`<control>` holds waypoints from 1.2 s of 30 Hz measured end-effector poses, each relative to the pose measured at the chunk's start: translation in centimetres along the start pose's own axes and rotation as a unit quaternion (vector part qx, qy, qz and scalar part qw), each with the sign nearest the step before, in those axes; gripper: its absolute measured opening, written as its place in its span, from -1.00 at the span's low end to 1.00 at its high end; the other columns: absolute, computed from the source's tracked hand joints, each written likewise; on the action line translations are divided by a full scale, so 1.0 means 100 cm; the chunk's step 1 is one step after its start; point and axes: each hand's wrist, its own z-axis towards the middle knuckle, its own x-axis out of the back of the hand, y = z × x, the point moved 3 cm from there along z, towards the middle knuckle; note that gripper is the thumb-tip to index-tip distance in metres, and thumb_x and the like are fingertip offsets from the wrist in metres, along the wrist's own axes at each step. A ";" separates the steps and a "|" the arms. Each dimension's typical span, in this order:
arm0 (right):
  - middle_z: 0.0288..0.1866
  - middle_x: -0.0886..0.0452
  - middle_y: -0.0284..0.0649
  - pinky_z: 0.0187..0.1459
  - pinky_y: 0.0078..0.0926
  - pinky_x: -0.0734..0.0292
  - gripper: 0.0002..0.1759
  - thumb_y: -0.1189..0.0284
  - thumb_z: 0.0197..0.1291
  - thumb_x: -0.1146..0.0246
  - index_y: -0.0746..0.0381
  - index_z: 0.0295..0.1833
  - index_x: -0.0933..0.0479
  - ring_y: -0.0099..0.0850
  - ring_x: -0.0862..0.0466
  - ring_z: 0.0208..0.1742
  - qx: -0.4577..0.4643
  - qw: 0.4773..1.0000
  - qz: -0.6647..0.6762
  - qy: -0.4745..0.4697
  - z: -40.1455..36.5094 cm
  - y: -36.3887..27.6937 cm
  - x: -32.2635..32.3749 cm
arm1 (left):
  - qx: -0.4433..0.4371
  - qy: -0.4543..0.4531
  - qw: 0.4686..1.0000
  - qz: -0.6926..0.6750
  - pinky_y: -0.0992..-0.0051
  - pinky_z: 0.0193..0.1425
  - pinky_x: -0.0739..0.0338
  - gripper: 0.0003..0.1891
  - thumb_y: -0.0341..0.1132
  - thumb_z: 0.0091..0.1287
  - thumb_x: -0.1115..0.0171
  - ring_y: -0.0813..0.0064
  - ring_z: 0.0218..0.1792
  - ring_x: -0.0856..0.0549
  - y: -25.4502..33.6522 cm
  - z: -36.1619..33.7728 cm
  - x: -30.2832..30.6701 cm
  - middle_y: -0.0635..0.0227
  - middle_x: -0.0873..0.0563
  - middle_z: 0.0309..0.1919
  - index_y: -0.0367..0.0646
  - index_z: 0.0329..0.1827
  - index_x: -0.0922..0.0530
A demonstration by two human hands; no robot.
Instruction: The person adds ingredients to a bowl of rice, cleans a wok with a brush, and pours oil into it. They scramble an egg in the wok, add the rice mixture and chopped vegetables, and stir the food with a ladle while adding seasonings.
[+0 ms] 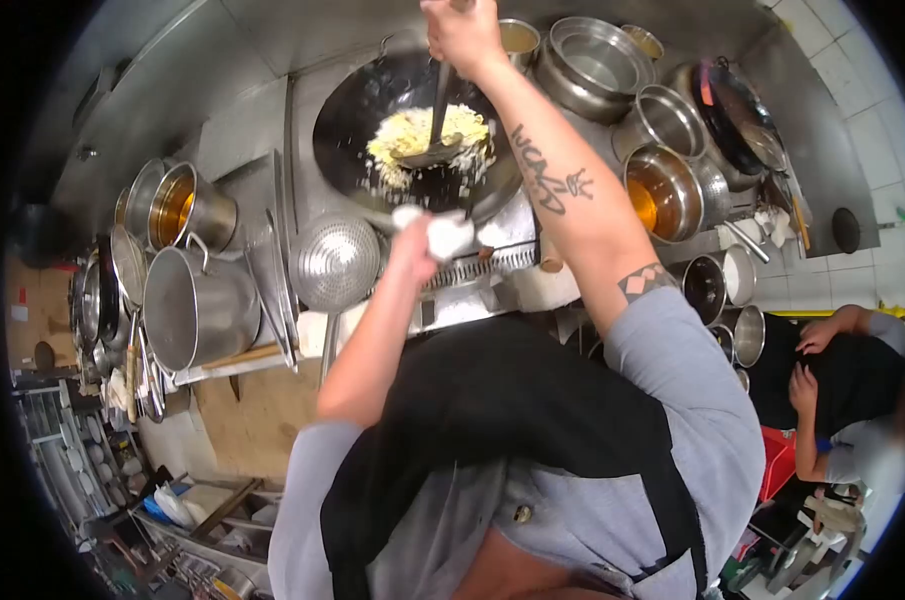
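Observation:
My right hand (pixel 464 38) is closed around the top of a long-handled ladle (pixel 440 110) above the far side of the wok. The ladle's bowl sits in yellow and white food (pixel 402 135), which looks like egg and rice, in a dark wok (pixel 347 150). Some grains are scattered over the wok's near wall. At the near rim, my left hand (pixel 414 252) is closed on a folded white cloth (pixel 450 236). The cloth covers whatever part of the wok lies beneath it. Slight motion blur softens the left hand and the food.
A perforated strainer (pixel 334 262) lies left of the wok. Further left stand a large steel pot (pixel 197 310) and a pot of amber liquid (pixel 197 205). Several steel pots (pixel 592 65) and another container with amber liquid (pixel 664 190) line the right. A co-worker (pixel 832 370) stands at far right.

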 end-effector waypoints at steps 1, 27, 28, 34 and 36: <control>-0.66 -0.45 -0.33 -0.69 -0.45 -0.29 -0.76 0.40 0.25 -0.28 0.24 -0.46 -0.49 -0.49 -0.42 -0.72 0.066 0.998 -0.018 0.009 0.004 0.003 0.006 | -0.012 -0.009 1.000 0.009 0.06 0.02 -0.75 -0.74 -0.37 0.50 0.11 0.07 -0.03 -0.76 -0.008 -0.041 -0.006 -0.02 -0.70 -0.03 -0.41 0.06 -0.39; -0.67 -0.29 -0.45 -0.68 -0.47 -0.16 -0.74 0.44 0.24 -0.28 0.16 -0.49 -0.41 -0.60 -0.25 -0.73 -0.023 0.989 0.141 -0.035 0.007 0.025 0.012 | 0.040 -0.081 0.994 -0.054 0.19 0.10 -0.69 -0.78 -0.35 0.41 -0.17 0.20 -0.07 -0.73 0.021 0.027 0.011 0.16 -0.70 -0.12 -0.23 0.03 -0.46; -0.67 -0.31 -0.43 -0.68 -0.48 -0.19 -0.76 0.43 0.26 -0.29 0.19 -0.46 -0.45 -0.60 -0.27 -0.73 -0.040 0.992 0.109 -0.055 -0.001 -0.001 -0.007 | 0.039 -0.081 0.995 -0.050 0.19 0.09 -0.69 -0.78 -0.35 0.41 -0.17 0.20 -0.07 -0.73 0.023 0.022 0.010 0.16 -0.70 -0.11 -0.23 0.03 -0.46; -0.69 -0.42 -0.45 -0.59 -0.48 -0.36 -0.71 0.34 0.19 -0.32 0.15 -0.54 -0.46 -0.53 -0.43 -0.69 -0.043 0.989 -0.006 -0.139 -0.001 0.017 0.003 | 0.042 -0.076 0.995 -0.043 0.19 0.10 -0.68 -0.81 -0.33 0.43 -0.15 0.24 -0.09 -0.73 0.026 0.024 0.005 0.21 -0.70 -0.13 -0.21 0.01 -0.46; -0.69 -0.28 -0.50 -0.67 -0.56 -0.11 -0.65 0.44 0.24 -0.30 0.13 -0.58 -0.36 -0.64 -0.23 -0.71 -0.034 0.995 0.071 -0.057 0.032 -0.007 0.039 | 0.036 -0.081 0.995 -0.044 0.20 0.07 -0.70 -0.82 -0.33 0.43 -0.17 0.25 -0.10 -0.74 0.025 0.030 0.008 0.21 -0.71 -0.13 -0.21 -0.01 -0.49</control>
